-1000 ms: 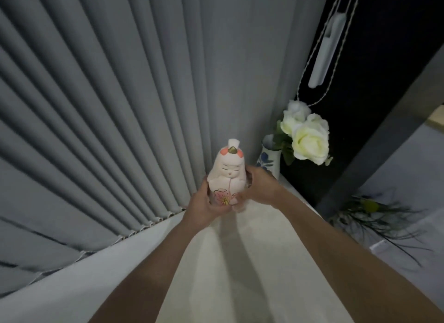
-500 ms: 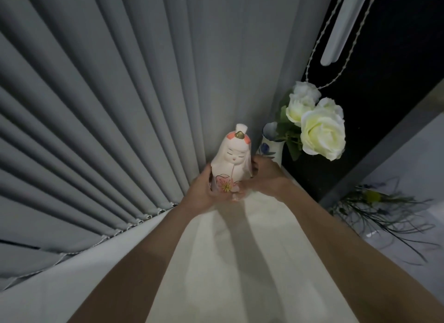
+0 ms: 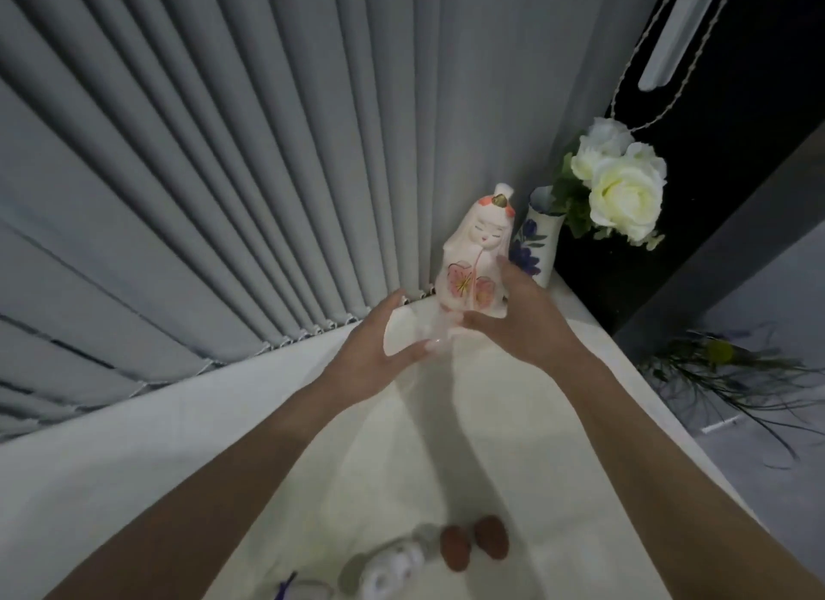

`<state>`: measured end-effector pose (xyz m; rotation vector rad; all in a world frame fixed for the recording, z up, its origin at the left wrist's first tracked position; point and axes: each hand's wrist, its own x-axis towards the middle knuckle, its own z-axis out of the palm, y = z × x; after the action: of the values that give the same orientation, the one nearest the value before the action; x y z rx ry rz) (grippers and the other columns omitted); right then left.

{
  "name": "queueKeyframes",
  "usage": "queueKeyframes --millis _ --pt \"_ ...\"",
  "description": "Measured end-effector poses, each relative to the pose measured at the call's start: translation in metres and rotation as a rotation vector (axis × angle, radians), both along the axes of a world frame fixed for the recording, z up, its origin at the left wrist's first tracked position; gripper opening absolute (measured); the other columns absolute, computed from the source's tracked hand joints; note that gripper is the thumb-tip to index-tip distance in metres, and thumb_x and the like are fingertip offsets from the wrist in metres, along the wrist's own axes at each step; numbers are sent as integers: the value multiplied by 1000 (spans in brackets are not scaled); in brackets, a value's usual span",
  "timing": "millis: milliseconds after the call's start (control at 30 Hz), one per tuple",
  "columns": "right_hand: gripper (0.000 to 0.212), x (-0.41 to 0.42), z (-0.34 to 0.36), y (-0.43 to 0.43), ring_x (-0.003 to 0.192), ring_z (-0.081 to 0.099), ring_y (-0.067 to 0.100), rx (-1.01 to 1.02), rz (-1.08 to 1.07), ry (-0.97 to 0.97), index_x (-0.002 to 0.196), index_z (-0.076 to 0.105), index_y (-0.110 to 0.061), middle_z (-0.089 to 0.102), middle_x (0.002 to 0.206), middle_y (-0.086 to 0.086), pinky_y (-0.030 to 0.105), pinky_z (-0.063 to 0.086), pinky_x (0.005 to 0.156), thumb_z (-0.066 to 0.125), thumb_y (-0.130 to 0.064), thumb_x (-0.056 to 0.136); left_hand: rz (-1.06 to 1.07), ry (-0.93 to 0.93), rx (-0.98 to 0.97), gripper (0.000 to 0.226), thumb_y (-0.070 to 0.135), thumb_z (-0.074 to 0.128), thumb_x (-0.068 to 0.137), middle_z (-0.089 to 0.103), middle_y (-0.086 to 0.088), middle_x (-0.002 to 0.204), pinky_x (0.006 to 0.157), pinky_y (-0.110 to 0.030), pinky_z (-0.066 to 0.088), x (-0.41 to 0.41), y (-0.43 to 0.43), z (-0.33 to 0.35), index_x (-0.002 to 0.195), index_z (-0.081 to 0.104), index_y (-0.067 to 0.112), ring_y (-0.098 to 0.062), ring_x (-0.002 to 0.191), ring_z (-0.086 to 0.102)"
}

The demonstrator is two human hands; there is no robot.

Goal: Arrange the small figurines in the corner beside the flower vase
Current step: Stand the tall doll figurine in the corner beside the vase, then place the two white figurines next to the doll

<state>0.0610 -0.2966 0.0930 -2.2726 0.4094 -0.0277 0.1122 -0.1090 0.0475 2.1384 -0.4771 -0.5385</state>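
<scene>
— What's the doll (image 3: pixel 475 260) made of?
— Ceramic by the look, smooth with a soft sheen, the pink flower painted on.
— And the vase (image 3: pixel 535 242)?
— Glazed ceramic too, glossier, with blue painted flowers.
— The blinds (image 3: pixel 223 153)?
— Matt grey cloth slats.
— The tabletop (image 3: pixel 178 438)?
— Smooth, pale, faintly satin.
— The roses (image 3: pixel 625 193)?
— They look like fabric, matt.

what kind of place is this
Probably a room at home, at a window corner: grey vertical blinds with a pull cord, a white ledge, and a vase of white roses.
</scene>
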Motion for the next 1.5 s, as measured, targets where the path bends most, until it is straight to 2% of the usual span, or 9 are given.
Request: queueKeyframes --millis 100,267,367,467,667,867,1033,1267,1500 --pt "92 -40 0 29 141 31 21 -68 78 32 148 21 -20 31 155 1 32 29 111 67 -52 75 -48 -24 47 105 82 48 56 29 15 152 114 -28 24 -42 48 10 145 22 33 4 133 26" --pt "91 -102 -19 77 140 32 15 -76 430 145 148 15 -31 28 156 -6 28 26 112 66 -53 75 -103 -23 113 81 75 57 62 26 33 137 111 -20 24 -107 114 7 131 17 56 9 129 28" --pt "89 -126 -39 98 140 34 20 -151 636 256 148 18 -30 25 158 -2 31 26 116 69 -44 77 -176 -31 210 98 71 68 56 22 34 135 106 -13 22 -139 145 -2 138 21 45 7 129 29" --pt "82 -138 -57 113 145 22 15 -309 841 264 147 24 -22 28 156 -2 25 5 117 69 -34 80 -270 -57 338 103 60 79 54 29 28 138 102 -7 23 -165 168 -14 141 29 36 6 127 33" --pt "48 -139 -76 136 132 41 14 -532 1046 281 134 43 -10 49 142 4 27 -1 116 56 -18 88 -348 -153 573 83 43 76 67 40 11 146 104 -21 36 -188 184 -37 139 37 30 -8 131 42" --pt "31 -139 -82 142 116 56 23 -565 967 257 120 53 -10 63 122 8 20 2 115 50 -13 90 -342 -146 670 70 35 69 72 48 8 135 94 -26 42 -183 184 -44 135 38 32 -14 120 49" --pt "36 -123 -71 130 122 52 24 -515 816 123 126 52 -12 65 121 8 14 8 103 50 -17 90 -370 -132 634 70 34 71 70 51 7 134 95 -29 46 -149 174 -31 134 42 32 -14 119 50" --pt "33 -60 -54 70 122 52 28 -417 415 113 116 59 -18 70 111 6 36 38 103 62 -19 83 -423 -253 568 63 27 72 69 56 4 125 90 -32 48 -44 99 0 127 48 30 -17 114 53" --pt "31 -5 -62 24 101 61 29 -423 214 173 111 63 -17 71 104 10 29 40 74 61 -18 80 -506 -288 572 62 16 74 65 63 -2 123 85 -31 48 55 22 -4 124 55 23 -23 111 57"
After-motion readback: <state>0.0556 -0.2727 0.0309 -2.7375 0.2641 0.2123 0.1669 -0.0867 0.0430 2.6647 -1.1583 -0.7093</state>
